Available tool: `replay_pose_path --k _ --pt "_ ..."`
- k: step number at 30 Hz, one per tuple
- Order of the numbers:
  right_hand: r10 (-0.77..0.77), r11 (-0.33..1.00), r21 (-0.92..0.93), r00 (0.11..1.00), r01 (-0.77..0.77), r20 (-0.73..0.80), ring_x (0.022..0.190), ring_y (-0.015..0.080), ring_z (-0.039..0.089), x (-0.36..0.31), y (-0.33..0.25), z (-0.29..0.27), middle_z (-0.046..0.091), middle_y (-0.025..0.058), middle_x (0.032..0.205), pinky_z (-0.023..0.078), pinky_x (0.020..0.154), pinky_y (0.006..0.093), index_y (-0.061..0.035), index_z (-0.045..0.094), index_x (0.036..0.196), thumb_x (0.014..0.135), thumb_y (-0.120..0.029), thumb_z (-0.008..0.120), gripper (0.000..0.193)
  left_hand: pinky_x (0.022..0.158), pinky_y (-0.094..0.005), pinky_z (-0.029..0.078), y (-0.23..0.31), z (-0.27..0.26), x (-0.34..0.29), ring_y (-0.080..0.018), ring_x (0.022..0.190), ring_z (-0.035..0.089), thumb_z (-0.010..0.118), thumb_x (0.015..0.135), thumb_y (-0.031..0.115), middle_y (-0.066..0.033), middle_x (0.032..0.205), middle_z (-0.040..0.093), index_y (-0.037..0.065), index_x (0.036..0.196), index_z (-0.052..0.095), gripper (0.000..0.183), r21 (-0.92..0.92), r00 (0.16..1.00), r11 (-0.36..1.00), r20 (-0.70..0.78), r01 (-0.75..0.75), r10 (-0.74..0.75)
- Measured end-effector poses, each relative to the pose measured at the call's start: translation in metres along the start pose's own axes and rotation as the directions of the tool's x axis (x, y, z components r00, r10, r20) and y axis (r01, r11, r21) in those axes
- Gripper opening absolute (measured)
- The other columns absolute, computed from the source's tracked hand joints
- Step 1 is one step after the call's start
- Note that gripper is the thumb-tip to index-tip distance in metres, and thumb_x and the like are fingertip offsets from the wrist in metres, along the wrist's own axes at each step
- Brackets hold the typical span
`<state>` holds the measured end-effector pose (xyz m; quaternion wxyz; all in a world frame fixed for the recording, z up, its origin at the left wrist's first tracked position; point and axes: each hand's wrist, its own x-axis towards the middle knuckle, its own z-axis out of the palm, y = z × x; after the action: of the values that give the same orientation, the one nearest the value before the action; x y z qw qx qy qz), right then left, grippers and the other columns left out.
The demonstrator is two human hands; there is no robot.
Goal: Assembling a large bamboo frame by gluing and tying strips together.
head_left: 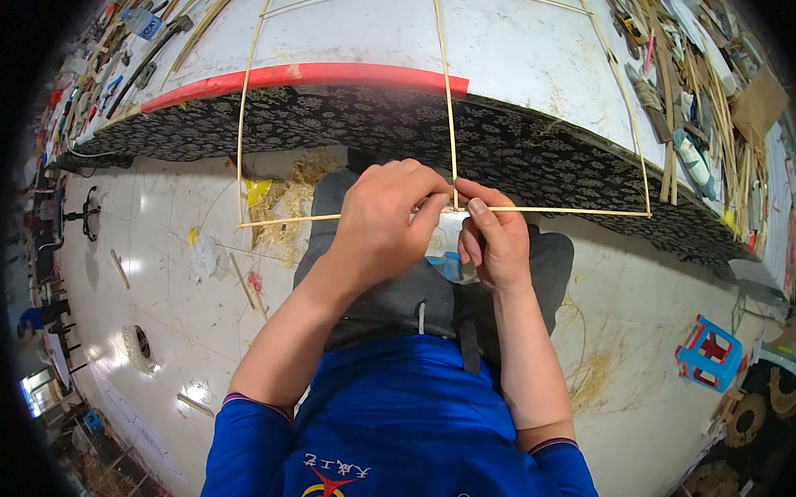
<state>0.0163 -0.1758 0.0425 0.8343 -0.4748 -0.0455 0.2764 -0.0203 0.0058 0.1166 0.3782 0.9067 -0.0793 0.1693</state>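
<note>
Both hands meet at the bamboo frame (446,115), where its centre strip crosses the near bar, just off the tabletop (514,60) edge. Left hand (384,223) pinches the joint; right hand (494,241) pinches beside it. Looks like binding; next needs a tight, steady wrap.

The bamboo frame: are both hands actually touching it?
Touching. The head view shows the left hand and right hand pinching the bamboo frame at its joint.
</note>
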Motion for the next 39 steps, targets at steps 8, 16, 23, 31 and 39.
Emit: replay_pose_path --k 8,16,23,31,39 --pt "-0.001 1.0 0.031 1.0 0.0 0.023 0.045 0.0047 0.044 0.001 -0.003 0.003 0.068 0.0218 0.125 0.044 0.044 0.0212 0.002 0.059 0.131 0.105 -0.015 0.052 0.032 0.064 -0.0382 0.05 -0.013 0.001 0.0 -0.0285 0.067 0.064 0.068 0.087 0.012 -0.013 0.074 0.064 0.002 0.087 0.067 0.01 -0.018 0.956 0.963 0.124 0.269 -0.265" --pt "0.004 0.999 0.054 1.0 -0.005 0.023 0.045 0.0049 0.044 0.0 0.002 0.003 0.068 0.02 0.128 0.044 0.045 0.0215 0.0022 0.059 0.131 0.105 -0.015 0.052 0.032 0.06 -0.0353 0.05 -0.022 0.005 0.013 -0.0236 0.061 0.064 0.069 0.088 0.019 -0.0124 0.069 0.066 0.001 0.09 0.071 0.018 0.032 0.85 0.895 0.299 0.446 -0.434" --pt "-0.007 0.993 0.12 1.0 0.007 0.0 0.055 0.0073 0.051 -0.003 0.005 0.009 0.065 0.02 0.132 0.048 0.053 0.0229 0.0018 0.054 0.135 0.102 -0.012 0.056 0.036 0.06 -0.0333 0.05 -0.032 0.01 0.015 -0.0163 0.061 0.061 0.072 0.087 0.02 -0.0086 0.068 0.066 0.001 0.09 0.072 0.02 -0.018 0.807 0.867 0.376 0.499 -0.456" --pt "-0.014 1.0 -0.017 0.993 0.012 -0.113 0.066 0.0086 0.058 -0.003 0.021 -0.001 0.068 0.0072 0.103 0.049 0.056 0.0239 0.0015 0.059 0.126 0.096 -0.004 0.063 0.032 0.06 -0.034 0.049 -0.033 0.011 0.019 -0.0166 0.062 0.061 0.073 0.086 0.019 -0.0098 0.067 0.065 0.001 0.088 0.072 0.019 0.01 0.773 0.856 0.424 0.516 -0.471" --pt "0.1 0.981 0.168 0.995 -0.101 0.012 0.061 0.0069 0.053 0.0 0.024 -0.006 0.068 0.0056 0.091 0.047 0.054 0.0235 -0.0017 0.064 0.119 0.095 -0.004 0.065 0.024 0.059 -0.0339 0.048 -0.034 0.012 0.02 -0.0167 0.061 0.06 0.072 0.085 0.018 -0.0104 0.068 0.066 0.001 0.087 0.072 0.017 -0.02 0.782 0.858 0.424 0.513 -0.457"
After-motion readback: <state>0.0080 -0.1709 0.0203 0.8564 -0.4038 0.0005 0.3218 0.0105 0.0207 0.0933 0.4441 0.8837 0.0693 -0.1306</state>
